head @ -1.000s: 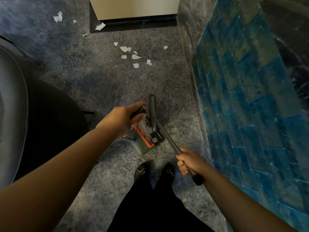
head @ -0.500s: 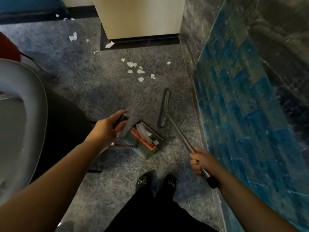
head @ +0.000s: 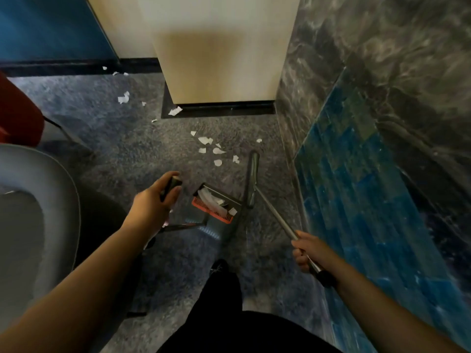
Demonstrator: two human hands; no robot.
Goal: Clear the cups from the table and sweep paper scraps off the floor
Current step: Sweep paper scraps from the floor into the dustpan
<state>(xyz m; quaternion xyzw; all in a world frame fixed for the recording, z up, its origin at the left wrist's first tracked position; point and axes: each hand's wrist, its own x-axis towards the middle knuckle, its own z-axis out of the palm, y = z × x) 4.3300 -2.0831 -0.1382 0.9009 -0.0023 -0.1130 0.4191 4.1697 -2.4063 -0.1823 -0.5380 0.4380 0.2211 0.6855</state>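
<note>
With our left hand [head: 153, 205] curled round the dark dustpan handle [head: 171, 186] and our right hand [head: 307, 253] gripping the silver metal broom pole [head: 274, 216], a few white paper scraps [head: 212, 200] lie in the black-and-orange dustpan [head: 216, 203] mid-frame, while more scraps [head: 212, 149] wait on the grey carpet [head: 122, 154] above.

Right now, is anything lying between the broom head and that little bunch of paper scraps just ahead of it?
Nothing visible. The broom head sits just right of the nearest scraps, with only bare carpet between them. The dustpan lies nearer the person, out of that path.
</note>
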